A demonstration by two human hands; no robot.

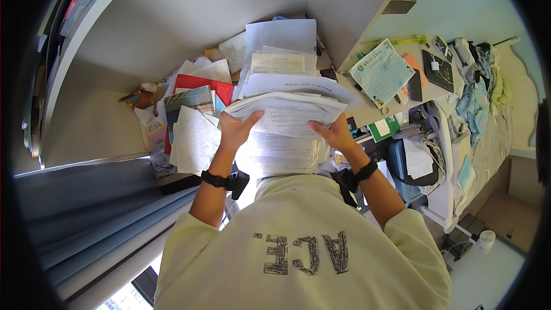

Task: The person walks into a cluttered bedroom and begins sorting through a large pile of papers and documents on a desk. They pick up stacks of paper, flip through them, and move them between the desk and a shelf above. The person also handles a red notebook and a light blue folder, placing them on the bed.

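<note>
Between my two hands I hold a thick stack of white printed papers (287,112), bowed and slightly fanned at its far edge. My left hand (238,128) closes on its left side, the thumb lying on top. Its right side is gripped by my right hand (334,133), thumb on top and the fingers hidden underneath. Below and nearer to me lies another pile of printed sheets (281,148). Beyond the held stack, more papers (281,37) are heaped against the back panel. Each wrist wears a black strap with a small device.
To the left sit a red folder (221,87), loose sheets (195,143) and booklets in a heap. On the right, a desk carries a light blue printed sheet (383,73), a phone (415,85) and a black tablet-like device (437,70). An open drawer (442,155) holds cables and papers.
</note>
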